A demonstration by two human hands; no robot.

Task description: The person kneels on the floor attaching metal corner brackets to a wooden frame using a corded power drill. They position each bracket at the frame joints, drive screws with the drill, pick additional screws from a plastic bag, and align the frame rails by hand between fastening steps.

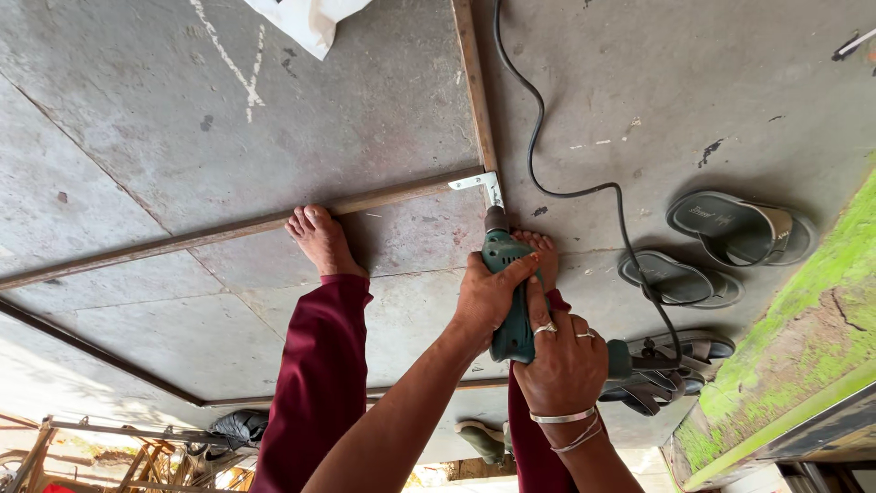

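Both my hands hold a teal power drill that points down at a white metal corner bracket. My left hand wraps the drill's body. My right hand, with rings and bangles, grips the handle behind it. The bracket sits where a long wooden strip meets a second strip at a corner on the concrete floor. My bare left foot presses on the long strip. My right foot stands just behind the drill, partly hidden.
The drill's black cable snakes away across the floor. Grey sandals and a darker pair lie to the right, beside a moss-green ledge. A white sack lies at the top and metal frames at the bottom left.
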